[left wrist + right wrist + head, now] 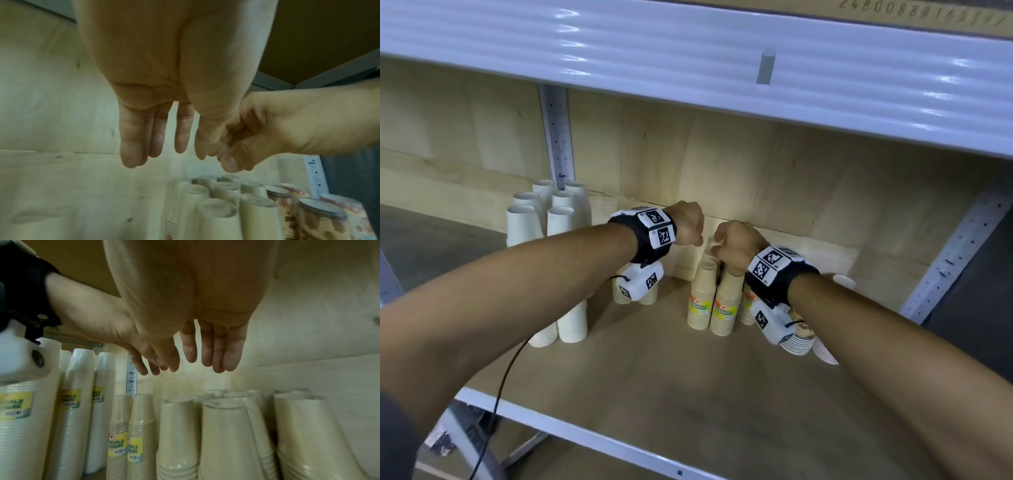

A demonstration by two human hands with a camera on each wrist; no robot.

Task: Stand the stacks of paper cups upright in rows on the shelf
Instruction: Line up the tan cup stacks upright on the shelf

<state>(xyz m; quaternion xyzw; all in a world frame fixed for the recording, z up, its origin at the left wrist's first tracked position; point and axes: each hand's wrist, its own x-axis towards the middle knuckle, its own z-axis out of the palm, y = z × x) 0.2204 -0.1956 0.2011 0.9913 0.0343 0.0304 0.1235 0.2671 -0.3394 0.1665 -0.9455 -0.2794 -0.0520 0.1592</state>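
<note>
Labelled tan cup stacks (725, 301) stand upright mid-shelf, and they show again in the right wrist view (134, 426). Taller white stacks (541, 219) stand in rows at the left (76, 402). Plain cream stacks (226, 434) stand below my right hand. My left hand (690, 228) hangs over the shelf with straight fingers (131, 146), holding nothing. My right hand (732, 248) hovers just above the tan stacks' tops, its fingers (230, 356) hanging down and clear of the cups. The two hands nearly touch.
Patterned cup stacks (798, 339) stand under my right forearm, also seen at the lower right of the left wrist view (320, 219). The wooden shelf board (688, 383) runs forward to a white rail. An upper shelf (688, 58) hangs overhead. A metal upright (955, 253) stands at the right.
</note>
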